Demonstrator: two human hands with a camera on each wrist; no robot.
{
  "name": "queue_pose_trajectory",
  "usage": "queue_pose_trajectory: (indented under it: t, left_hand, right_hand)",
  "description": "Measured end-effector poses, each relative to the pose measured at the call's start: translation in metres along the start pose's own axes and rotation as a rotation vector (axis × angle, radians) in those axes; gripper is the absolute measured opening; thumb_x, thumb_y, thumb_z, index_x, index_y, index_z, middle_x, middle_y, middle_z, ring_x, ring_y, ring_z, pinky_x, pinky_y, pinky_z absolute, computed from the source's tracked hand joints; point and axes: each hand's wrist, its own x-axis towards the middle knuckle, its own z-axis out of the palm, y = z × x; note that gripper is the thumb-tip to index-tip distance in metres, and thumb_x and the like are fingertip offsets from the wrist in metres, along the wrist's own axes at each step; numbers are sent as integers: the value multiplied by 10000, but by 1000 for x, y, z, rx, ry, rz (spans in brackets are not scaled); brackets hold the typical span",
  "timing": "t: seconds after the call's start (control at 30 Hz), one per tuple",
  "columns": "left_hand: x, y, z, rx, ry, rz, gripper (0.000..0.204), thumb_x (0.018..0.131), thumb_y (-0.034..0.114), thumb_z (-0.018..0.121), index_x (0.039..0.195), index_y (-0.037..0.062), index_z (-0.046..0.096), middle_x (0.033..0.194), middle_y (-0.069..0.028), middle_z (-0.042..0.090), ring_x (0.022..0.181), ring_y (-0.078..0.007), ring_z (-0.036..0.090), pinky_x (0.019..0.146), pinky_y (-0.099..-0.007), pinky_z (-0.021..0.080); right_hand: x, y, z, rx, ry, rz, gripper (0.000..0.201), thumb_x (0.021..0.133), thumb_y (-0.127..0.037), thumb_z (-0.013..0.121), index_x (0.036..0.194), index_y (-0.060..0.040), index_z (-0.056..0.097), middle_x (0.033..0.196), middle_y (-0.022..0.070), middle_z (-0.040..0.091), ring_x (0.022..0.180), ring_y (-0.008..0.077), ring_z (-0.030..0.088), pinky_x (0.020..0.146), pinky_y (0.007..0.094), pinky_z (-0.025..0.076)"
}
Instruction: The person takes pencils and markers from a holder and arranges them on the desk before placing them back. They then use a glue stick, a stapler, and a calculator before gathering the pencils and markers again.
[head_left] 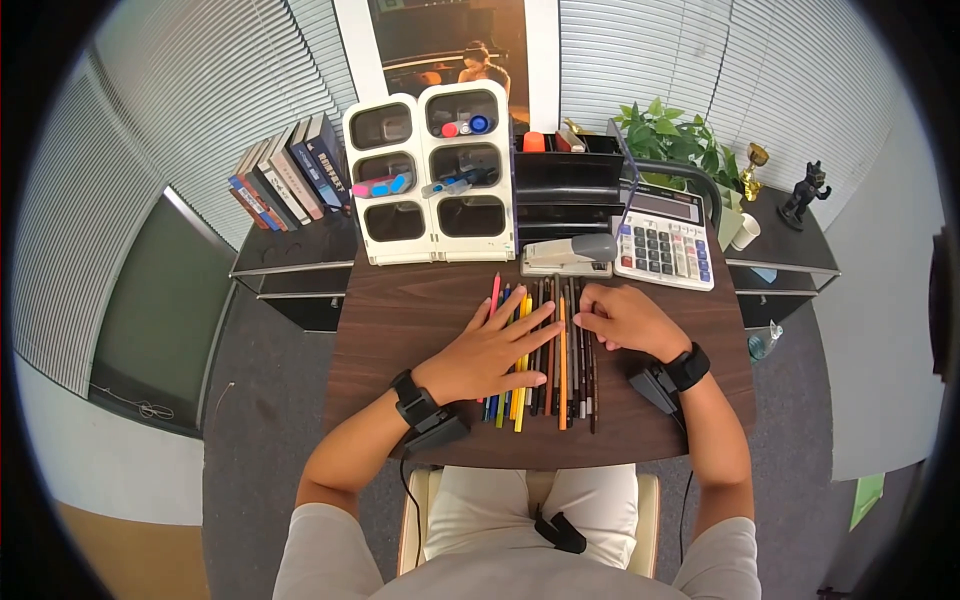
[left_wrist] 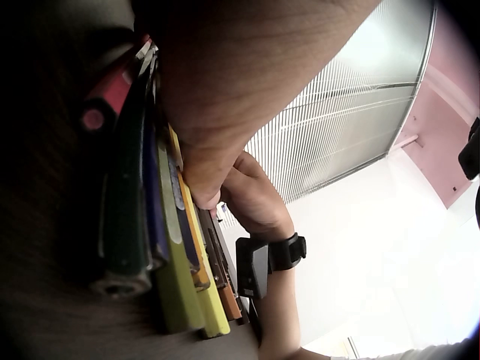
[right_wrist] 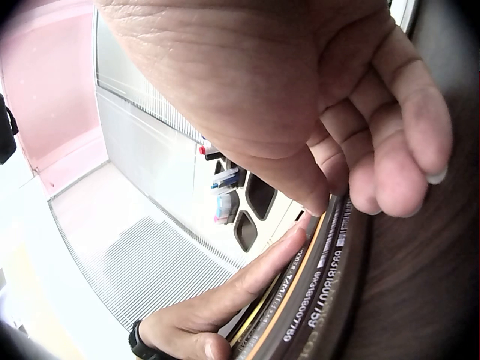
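Colored pencils [head_left: 563, 390] lie side by side in a row on the desk, from pink, blue and yellow on the left to dark ones on the right. Over the row, my left hand [head_left: 490, 355] rests with straight, spread fingers. At the right edge, my right hand [head_left: 632, 318] has its fingers curled, thumb and index finger meeting at a dark pencil [right_wrist: 341, 247]; the exact grip is partly hidden. The left wrist view shows the pencil ends [left_wrist: 180, 292] close below the left hand, and the right hand [left_wrist: 255, 196] beyond.
Behind the pencils stand a white organizer [head_left: 432, 200] with pens, a stapler [head_left: 570, 255], a black rack [head_left: 568, 190] and a calculator [head_left: 665, 245]. Books [head_left: 290, 175] are at the left; a plant [head_left: 670, 135], trophy [head_left: 754, 168] and black figurine [head_left: 803, 195] at the right.
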Motion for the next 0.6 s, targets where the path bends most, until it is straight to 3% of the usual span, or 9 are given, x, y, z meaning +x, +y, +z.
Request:
queue_pose_trajectory:
  t: [0.37, 0.43, 0.6]
  left_hand:
    - [0, 1, 0, 19, 9, 2, 703, 914, 564, 478, 1501, 242, 265, 1581, -46, 171, 1444, -394, 87, 1115, -606, 150]
    - [0, 1, 0, 22, 6, 1, 701, 915, 564, 476, 1501, 243, 265, 1581, -46, 171, 1444, -394, 86, 1116, -604, 149]
    - [0, 0, 1, 27, 7, 4, 699, 917, 563, 472, 1502, 244, 263, 1581, -45, 172, 1443, -398, 86, 1117, -600, 150]
  right_hand:
    - [0, 1, 1, 7, 4, -10, 225, 914, -231, 602, 847, -26, 538, 588, 63, 586, 458, 142, 591, 443, 267, 450]
    - [0, 0, 1, 3, 25, -26, 237, 903, -233, 586, 806, -23, 536, 554, 87, 592, 452, 188, 605, 476, 306, 461]
    - [-1, -1, 1, 5, 24, -23, 234, 898, -232, 587, 807, -22, 539, 552, 91, 590, 449, 193, 602, 478, 309, 462]
